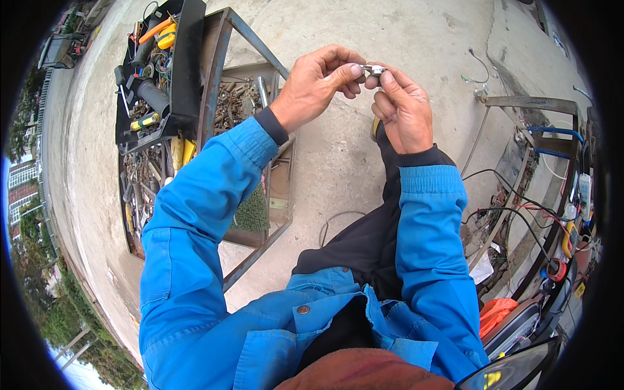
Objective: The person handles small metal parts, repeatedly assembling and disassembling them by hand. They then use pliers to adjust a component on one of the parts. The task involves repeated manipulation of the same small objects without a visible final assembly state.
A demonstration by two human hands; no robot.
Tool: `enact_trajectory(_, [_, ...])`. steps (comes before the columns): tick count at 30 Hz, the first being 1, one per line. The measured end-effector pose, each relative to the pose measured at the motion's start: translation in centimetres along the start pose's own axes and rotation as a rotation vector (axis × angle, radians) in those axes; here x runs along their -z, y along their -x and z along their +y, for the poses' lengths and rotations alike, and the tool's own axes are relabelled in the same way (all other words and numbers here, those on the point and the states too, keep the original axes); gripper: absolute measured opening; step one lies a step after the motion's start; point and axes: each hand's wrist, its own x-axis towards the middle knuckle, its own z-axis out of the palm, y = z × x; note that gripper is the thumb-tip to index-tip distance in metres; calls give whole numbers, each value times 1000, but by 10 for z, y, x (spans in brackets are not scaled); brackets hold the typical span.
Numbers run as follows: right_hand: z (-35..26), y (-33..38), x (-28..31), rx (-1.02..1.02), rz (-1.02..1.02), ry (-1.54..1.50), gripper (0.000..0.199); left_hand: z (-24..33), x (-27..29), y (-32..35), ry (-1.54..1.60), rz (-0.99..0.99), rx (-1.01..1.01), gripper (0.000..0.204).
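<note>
A small silvery metal part [376, 69] is held up between my two hands, over the concrete floor. My left hand [318, 82] pinches its left end between thumb and fingers. On its other end, the thumb and curled fingers of my right hand [404, 109] are closed. The part looks short, with a narrow shank on the left and a wider, darker body on the right; its exact kind is too small to tell. Both forearms are raised in blue sleeves with black cuffs.
To the left stands a metal-framed cart [214, 84] with a black tool box [184, 71] and trays of loose hardware. A green rough pad [252, 211] lies on its lower level. On the right is a metal frame [530, 103] with black cables [504, 175] and an orange cloth [497, 316].
</note>
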Motion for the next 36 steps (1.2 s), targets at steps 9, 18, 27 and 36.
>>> enact_trajectory(9, [-1,0,1,18,6,6,25,-5,3,-2,154,-42,28,36])
enact_trajectory(18, [-2,1,-1,35,21,27,25,-5,5,-2,249,-40,150,38])
enact_trajectory(27, [-3,1,-3,12,55,54,26,-5,6,-1,411,-69,257,39])
enact_trajectory(36, [-2,0,-3,24,77,86,28,-3,5,0,395,-47,279,34])
